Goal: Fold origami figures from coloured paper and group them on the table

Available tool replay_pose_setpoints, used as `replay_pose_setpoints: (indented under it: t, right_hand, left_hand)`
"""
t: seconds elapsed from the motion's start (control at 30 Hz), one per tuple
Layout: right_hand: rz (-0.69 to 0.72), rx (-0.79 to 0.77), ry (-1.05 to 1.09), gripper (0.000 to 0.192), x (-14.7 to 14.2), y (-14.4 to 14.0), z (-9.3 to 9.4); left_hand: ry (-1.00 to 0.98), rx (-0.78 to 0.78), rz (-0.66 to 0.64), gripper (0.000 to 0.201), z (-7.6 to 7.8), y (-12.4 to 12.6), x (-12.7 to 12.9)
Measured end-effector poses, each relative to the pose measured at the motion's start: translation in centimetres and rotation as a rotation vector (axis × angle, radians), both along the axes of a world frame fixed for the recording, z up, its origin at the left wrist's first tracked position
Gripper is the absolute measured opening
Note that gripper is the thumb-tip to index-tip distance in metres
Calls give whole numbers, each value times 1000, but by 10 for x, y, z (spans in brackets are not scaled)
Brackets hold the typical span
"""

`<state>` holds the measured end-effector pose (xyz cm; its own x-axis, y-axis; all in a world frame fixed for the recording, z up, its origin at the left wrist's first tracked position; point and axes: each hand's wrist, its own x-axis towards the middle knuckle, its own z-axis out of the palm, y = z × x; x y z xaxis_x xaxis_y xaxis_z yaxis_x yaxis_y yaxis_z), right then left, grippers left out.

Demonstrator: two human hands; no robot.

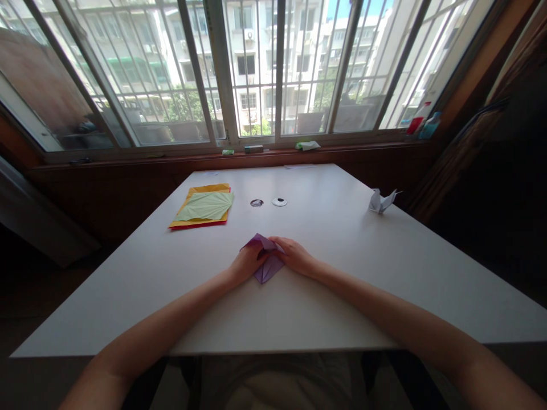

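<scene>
A partly folded purple paper [268,266] lies on the white table [325,296] in front of me. My left hand [248,263] holds its left side, fingers on the upper flap. My right hand [294,256] presses on its right side, fingertips meeting the left hand's at the top fold. The paper's lower point sticks out between my wrists.
A stack of coloured paper sheets [203,206], pale green on top of yellow and red, lies at the far left. Two small round objects [268,202] sit mid-table. A folded white paper crane [382,201] stands at the right. Bottles [423,122] stand on the windowsill.
</scene>
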<state>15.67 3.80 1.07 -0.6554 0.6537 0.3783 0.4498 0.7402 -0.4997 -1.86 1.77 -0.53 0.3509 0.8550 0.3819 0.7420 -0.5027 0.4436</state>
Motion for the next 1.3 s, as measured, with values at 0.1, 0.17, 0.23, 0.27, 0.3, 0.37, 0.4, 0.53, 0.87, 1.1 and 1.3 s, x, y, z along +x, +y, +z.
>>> replay_pose_setpoints:
  t: [0.1,0.17,0.23,0.27,0.3,0.37,0.4,0.53,0.87,1.1,1.3]
  right_hand:
    - [-10,19,20,32,1,0,0]
    - [-5,43,43,34,1,0,0]
    - [4,36,51,35,1,1,0]
    - [5,19,47,36,1,1,-1]
    - [1,-1,42,35,1,2,-1]
    - [-18,-30,39,32,2,4,-2]
    - [-25,-39,44,29,2,4,-2]
    - [-18,-84,80,19,3,6,0]
    - [-44,-63,63,14,2,0,1]
    - [-54,-176,124,18,3,1,0]
    - [-47,-155,105,16,2,-1,1]
  left_hand:
    - [-5,-13,-15,22,3,-2,1]
    - [-18,-15,-30,23,5,-3,1]
    - [-26,-11,-35,22,6,-3,2]
    - [-25,-6,-32,21,6,-3,2]
    - [-21,-2,-27,20,6,-3,2]
    - [-10,4,-8,19,7,-4,2]
    - [-5,7,6,18,7,-5,2]
    - [-45,43,48,19,12,-9,3]
    - [-285,38,101,13,16,-9,4]
    - [-447,64,129,24,16,-10,4]
    - [-357,305,233,21,23,-10,-1]
